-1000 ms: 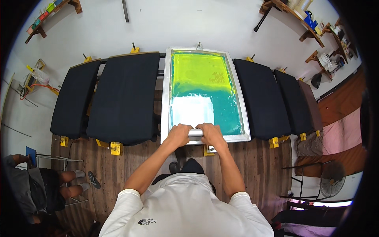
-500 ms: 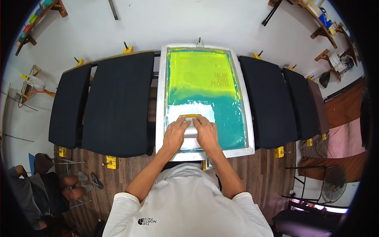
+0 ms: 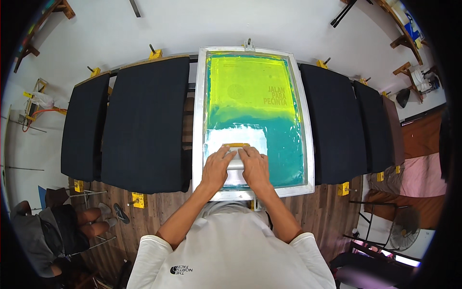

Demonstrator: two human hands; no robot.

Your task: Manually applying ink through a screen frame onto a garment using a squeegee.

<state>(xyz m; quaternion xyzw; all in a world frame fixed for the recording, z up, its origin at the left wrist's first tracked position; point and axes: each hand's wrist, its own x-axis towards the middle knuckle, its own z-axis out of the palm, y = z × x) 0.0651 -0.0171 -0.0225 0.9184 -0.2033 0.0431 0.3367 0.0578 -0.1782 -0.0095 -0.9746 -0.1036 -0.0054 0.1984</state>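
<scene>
While both hands are pressed side by side on one squeegee (image 3: pixel 236 155), the left hand (image 3: pixel 217 167) is laid over its left half and the right hand (image 3: pixel 255 167) over its right half, fingers curled down on the grey handle; the yellow blade edge is seen just beyond the fingertips; the squeegee is placed on the lower middle of one aluminium-framed printing screen (image 3: pixel 199 120), near its near edge; the mesh is coloured yellow-green toward the far edge and teal toward the near edge, with one patch of white ink (image 3: pixel 236 136) lying just beyond the blade. Four dark platens are counted: two (image 3: pixel 144 123) (image 3: pixel 84 125) at the screen's left, two (image 3: pixel 332 125) (image 3: pixel 375 125) at its right. One seated person (image 3: pixel 48 236) is partly seen at the lower left, by the wooden floor (image 3: pixel 159 207); one fan (image 3: pixel 404 229) is seen at the lower right.
</scene>
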